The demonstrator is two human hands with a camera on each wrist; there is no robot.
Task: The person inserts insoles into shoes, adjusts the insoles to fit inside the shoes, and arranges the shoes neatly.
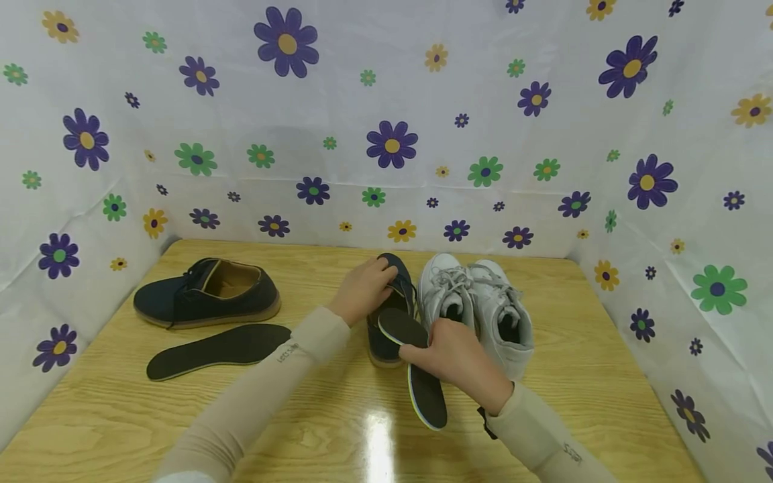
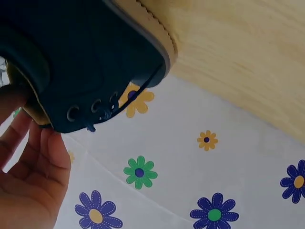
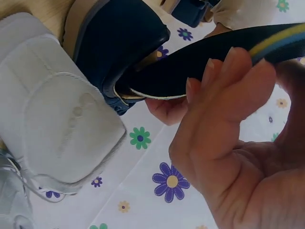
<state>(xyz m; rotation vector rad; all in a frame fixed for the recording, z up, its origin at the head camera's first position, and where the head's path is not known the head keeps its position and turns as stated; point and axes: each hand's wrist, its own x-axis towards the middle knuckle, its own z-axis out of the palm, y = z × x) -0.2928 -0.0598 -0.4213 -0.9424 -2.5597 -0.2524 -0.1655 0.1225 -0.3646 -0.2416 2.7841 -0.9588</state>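
Observation:
A dark blue lace-up shoe (image 1: 383, 350) stands on the table with its toe pointing away. My left hand (image 1: 364, 285) grips the shoe's upper at the opening; in the left wrist view its fingertips (image 2: 56, 148) press at the edge beside the eyelets. Between thumb and fingers my right hand (image 1: 461, 355) holds a black insole (image 1: 427, 397) with a coloured edge. One rounded end of the insole lies over the shoe's opening, and in the right wrist view that insole tip (image 3: 152, 83) is at the mouth of the shoe.
A pair of white sneakers (image 1: 506, 349) stands right beside my right hand. To the left are another dark blue shoe (image 1: 211, 295) and a second black insole (image 1: 214, 350), flat on the wooden table (image 1: 326, 429). Flower-printed cloth (image 1: 338, 107) closes off the back and sides.

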